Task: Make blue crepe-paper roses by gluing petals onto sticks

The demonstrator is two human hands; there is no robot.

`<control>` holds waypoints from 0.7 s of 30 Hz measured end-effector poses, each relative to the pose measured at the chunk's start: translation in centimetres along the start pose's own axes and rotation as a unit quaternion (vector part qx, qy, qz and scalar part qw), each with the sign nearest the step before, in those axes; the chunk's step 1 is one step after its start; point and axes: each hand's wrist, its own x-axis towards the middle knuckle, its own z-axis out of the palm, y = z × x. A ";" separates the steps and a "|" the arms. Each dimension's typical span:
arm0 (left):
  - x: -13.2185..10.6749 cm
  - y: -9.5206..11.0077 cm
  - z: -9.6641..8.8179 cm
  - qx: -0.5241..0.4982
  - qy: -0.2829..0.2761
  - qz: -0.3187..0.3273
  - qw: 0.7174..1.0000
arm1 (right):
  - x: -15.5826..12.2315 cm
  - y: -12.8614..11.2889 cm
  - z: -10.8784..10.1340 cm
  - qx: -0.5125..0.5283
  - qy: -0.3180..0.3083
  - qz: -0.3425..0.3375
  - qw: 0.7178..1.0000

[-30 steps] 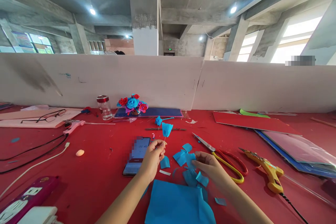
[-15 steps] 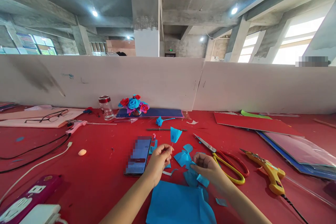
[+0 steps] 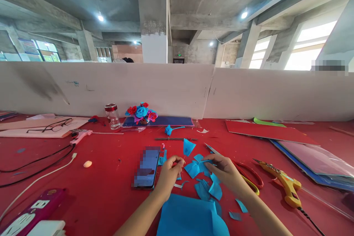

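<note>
Pinching closed in the head view, your left grip [image 3: 172,172] holds the blue paper bloom [image 3: 189,147] by its stem [image 3: 184,158] above the tabletop [image 3: 96,195]; your right grip [image 3: 222,166] nips a blue piece [image 3: 207,161] near loose scraps [image 3: 193,169] — light pressure should limit creasing.

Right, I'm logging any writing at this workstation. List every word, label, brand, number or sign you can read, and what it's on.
None can be quoted with certainty.
Pillar: two lines of handwriting, the lower apparently digits, too blurred.
White partition: blue scribble at left, unreadable.
Phone: screen partly pixelated, nothing legible.
Green sign in the background: too small.
Yellow glue gun: any marking is too small.
</note>
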 end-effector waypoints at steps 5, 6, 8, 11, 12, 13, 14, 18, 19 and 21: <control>-0.5 0.5 0.0 0.011 -0.010 0.007 1.000 | 1.0 -1.4 1.3 -0.086 0.064 -0.015 0.994; -0.6 0.5 0.0 0.013 -0.013 0.008 1.000 | 1.2 -1.6 1.5 -0.093 0.067 -0.016 0.993; -0.6 0.6 0.0 0.015 -0.017 0.010 1.000 | 1.5 -1.8 1.8 -0.090 0.065 -0.019 0.994; -0.6 0.6 0.0 0.018 -0.017 0.016 1.000 | 1.7 -1.7 1.8 -0.061 0.061 -0.028 0.996; -0.6 0.6 0.0 0.022 -0.015 0.018 0.999 | 1.7 -1.6 1.8 -0.053 0.058 -0.028 0.997; -0.6 0.7 0.1 0.028 -0.013 0.019 0.999 | 1.6 -1.4 1.8 -0.046 0.055 -0.023 0.997; -0.6 0.7 0.1 0.038 -0.012 0.020 0.999 | 1.5 -1.1 1.8 -0.040 0.054 -0.018 0.998; -0.6 0.6 0.0 0.077 -0.012 0.031 0.996 | 1.2 -0.2 2.0 -0.023 0.054 -0.005 0.998; -0.6 0.5 0.0 0.081 -0.012 0.034 0.996 | 1.2 0.0 2.1 -0.021 0.055 -0.003 0.998; -0.4 0.1 -0.1 0.081 -0.010 0.035 0.996 | 1.1 0.2 2.1 -0.019 0.059 0.006 0.998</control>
